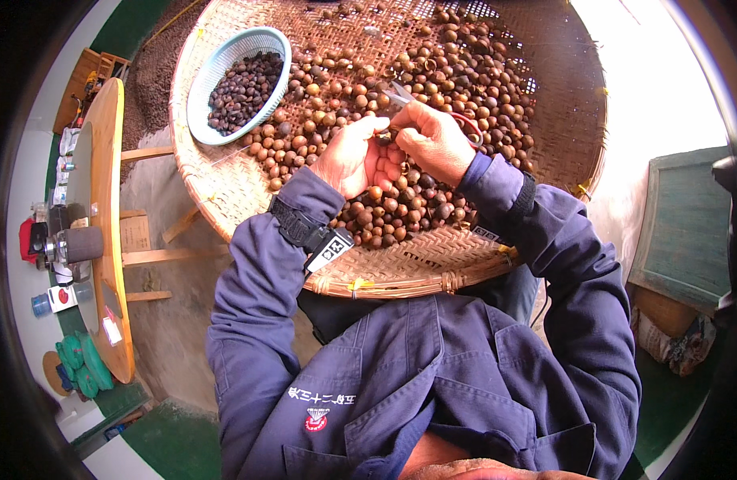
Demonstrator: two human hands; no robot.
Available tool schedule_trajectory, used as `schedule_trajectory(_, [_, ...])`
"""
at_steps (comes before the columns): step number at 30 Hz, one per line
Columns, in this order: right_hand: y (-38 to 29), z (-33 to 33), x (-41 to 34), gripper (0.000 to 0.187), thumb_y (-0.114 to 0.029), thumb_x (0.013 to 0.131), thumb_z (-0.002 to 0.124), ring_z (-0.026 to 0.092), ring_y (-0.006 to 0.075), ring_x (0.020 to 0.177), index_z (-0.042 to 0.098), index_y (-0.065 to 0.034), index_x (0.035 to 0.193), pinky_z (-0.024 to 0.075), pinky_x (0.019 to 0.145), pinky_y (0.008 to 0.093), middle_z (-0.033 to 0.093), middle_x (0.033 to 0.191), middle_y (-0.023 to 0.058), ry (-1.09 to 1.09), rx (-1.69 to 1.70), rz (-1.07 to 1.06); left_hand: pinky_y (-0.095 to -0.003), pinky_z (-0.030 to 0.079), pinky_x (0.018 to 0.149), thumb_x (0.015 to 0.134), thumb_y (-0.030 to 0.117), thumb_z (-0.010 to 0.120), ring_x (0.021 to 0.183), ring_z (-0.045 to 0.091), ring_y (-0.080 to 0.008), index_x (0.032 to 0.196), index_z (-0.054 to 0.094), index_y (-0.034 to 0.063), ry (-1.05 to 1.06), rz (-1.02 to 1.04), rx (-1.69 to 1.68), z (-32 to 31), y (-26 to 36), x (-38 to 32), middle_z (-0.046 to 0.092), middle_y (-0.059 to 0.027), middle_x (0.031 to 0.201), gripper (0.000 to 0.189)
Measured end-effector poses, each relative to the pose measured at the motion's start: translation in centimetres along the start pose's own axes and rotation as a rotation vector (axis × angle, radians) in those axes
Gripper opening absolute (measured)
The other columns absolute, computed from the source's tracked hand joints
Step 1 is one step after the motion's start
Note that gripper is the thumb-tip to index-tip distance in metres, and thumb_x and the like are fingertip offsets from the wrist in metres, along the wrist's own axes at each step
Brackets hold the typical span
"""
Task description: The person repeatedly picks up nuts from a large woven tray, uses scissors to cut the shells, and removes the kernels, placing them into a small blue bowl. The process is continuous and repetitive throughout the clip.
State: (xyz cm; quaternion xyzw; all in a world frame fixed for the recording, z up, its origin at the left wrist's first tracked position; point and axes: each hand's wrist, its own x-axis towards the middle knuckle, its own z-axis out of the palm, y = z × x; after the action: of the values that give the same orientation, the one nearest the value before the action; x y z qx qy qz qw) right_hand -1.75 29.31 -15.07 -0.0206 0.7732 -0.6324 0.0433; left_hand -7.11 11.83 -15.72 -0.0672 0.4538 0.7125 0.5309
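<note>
My left hand [359, 157] is cupped palm up, its thumb and fingers around a small dark, cracked round fruit [385, 138]. My right hand [435, 141] meets it from the right, fingertips at the same fruit. Held in that right hand are scissors [399, 93] with a red handle, their blades pointing up and left, away from the fruit. Fingers partly cover the fruit. Round brown fruits [464, 90] lie loose beneath and around both hands in a wide woven bamboo tray [398, 273].
A light-blue plastic basket [276, 42] of dark seeds [245, 90] sits tilted in the tray's left side. At left stands a wooden table [113, 240] with a jar [83, 245] and other items. A green-grey panel [680, 231] leans at right, near sacks [674, 342].
</note>
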Motion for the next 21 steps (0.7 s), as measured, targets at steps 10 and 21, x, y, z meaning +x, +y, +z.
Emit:
schedule_trajectory(10, [0.6, 0.2, 0.3, 0.013, -0.008, 0.083, 0.059, 0.064, 0.0161, 0.065, 0.063, 0.0011, 0.092, 0.0529, 0.062, 0.0304, 0.066, 0.073, 0.0117, 0.118, -0.233, -0.295, -0.0319, 0.055, 0.058, 0.1, 0.024, 0.047, 0.073, 0.065, -0.018, 0.103, 0.059, 0.0042, -0.002, 0.299, 0.012, 1.2, -0.5, -0.3, 0.064, -0.0082, 0.087, 0.024])
schedule_trajectory(21, [-0.3, -1.3, 0.9, 0.005, -0.009, 0.083, 0.054, 0.033, 0.0046, 0.042, 0.052, -0.0081, 0.078, 0.023, 0.035, 0.0216, 0.042, 0.062, -0.0044, -0.111, 0.755, 0.428, -0.0286, 0.051, 0.049, 0.095, 0.013, 0.049, 0.062, 0.056, -0.0128, 0.108, 0.053, 0.0035, -0.185, 0.271, 0.09, 0.2, -0.1, -0.1, 0.055, -0.0038, 0.08, 0.017])
